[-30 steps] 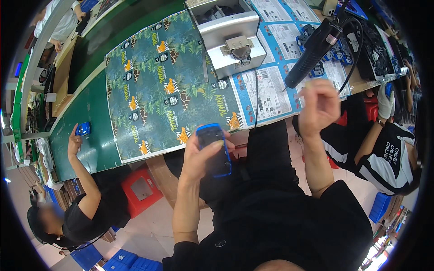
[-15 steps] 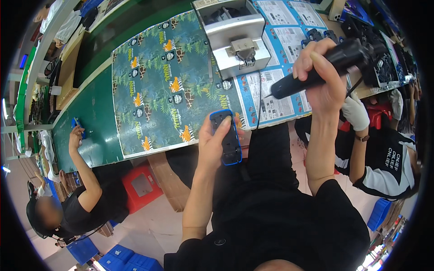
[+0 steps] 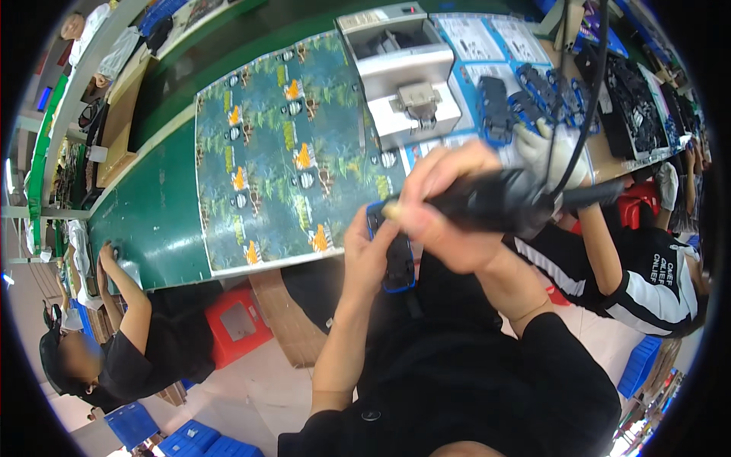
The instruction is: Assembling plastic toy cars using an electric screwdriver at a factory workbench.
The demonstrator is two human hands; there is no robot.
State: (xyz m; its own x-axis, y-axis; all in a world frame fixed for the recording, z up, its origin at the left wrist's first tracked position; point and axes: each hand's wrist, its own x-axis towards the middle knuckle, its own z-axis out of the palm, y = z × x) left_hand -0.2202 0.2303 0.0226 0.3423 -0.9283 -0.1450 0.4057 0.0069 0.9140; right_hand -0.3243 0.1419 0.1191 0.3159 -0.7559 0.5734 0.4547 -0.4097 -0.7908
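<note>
My left hand is closed around a toy car with a black underside and a blue rim, held just off the table's front edge. My right hand grips a black electric screwdriver, its cable rising at the right. The screwdriver's front end is over the upper part of the toy car, where my two hands meet. Fingers and blur hide the tip, so contact cannot be made out.
A silver screw feeder stands on the table beyond my hands. Printed jungle-pattern sheets cover the middle. Several black-and-blue toy cars lie at the right, near a co-worker's gloved hand. Another person sits at the left.
My right hand has brought the screwdriver down and left onto the toy car. At the right, the co-worker's gloved hand has reached onto the table by the toy cars, more of which show.
</note>
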